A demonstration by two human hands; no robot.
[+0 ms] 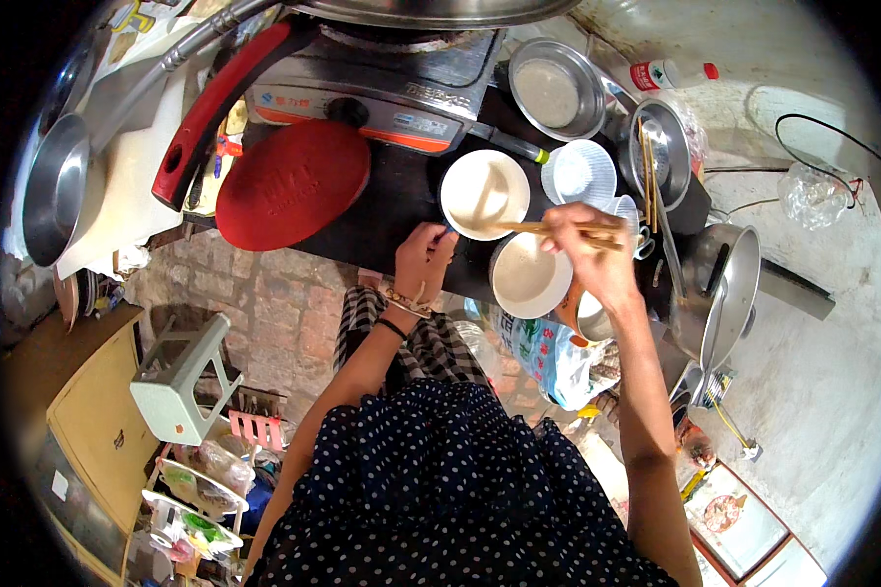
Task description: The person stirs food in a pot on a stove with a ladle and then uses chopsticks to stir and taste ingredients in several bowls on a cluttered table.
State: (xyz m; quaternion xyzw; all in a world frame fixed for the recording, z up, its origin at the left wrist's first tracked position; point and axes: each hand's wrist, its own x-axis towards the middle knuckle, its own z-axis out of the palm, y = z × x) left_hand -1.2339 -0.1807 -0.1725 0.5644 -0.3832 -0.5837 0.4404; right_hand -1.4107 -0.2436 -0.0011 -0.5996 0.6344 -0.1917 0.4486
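My right hand (591, 249) grips a pair of wooden chopsticks (525, 227), whose tips reach over the near rim of a round bowl (448, 202) into a pale liquid or batter. At that bowl's lower left edge, my left hand (420, 264) has its fingers curled against the side; part of the fingertips is hidden. A second white bowl (567, 293) with a similar pale mixture stands just below, partly under my right hand. Beside them are a ribbed clear plastic cup (580, 174) and a cup with an orange side (574, 312).
A gas stove (352, 121) stands behind the bowls, with a red pan lid or pan base (294, 183) and a red handle (220, 110) to its left. Metal basins (595, 81), a steel pan (745, 293) and a plastic bottle (672, 74) lie right. A plastic stool (165, 400) is on the floor.
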